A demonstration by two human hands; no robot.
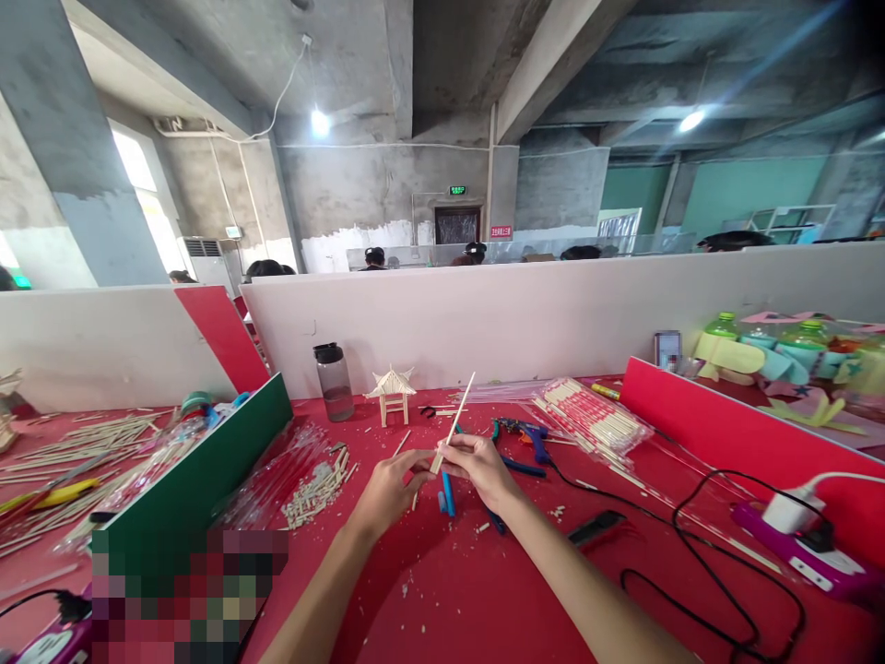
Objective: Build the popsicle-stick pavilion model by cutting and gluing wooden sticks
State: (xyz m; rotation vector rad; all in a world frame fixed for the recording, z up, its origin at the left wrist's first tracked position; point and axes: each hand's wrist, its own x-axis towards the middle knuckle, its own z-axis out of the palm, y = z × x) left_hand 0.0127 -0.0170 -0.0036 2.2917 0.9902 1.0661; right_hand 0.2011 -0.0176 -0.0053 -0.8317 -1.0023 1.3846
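Observation:
Over the red table, my left hand [395, 484] and my right hand [480, 468] meet with fingers pinched together. Between them is a thin pale wooden stick [461, 406], slanting up to the right. My right fingers grip it partway up, while my left fingers close at its lower end, where a short pale piece seems to lie against it. Just below lies a blue-handled tool [448, 496], partly hidden by my hands. A blue and purple glue gun [531, 437] rests beyond my right hand. Farther back stands a small pavilion model [392, 395] made of sticks.
Short cut sticks [322, 489] are piled at left beside clear plastic wrap. Packaged wooden sticks [591, 415] lie at back right. A water bottle [335, 383] stands near the white partition [449, 314]. Black cables loop toward a purple power strip [808, 553]. A green divider [200, 461] borders the left.

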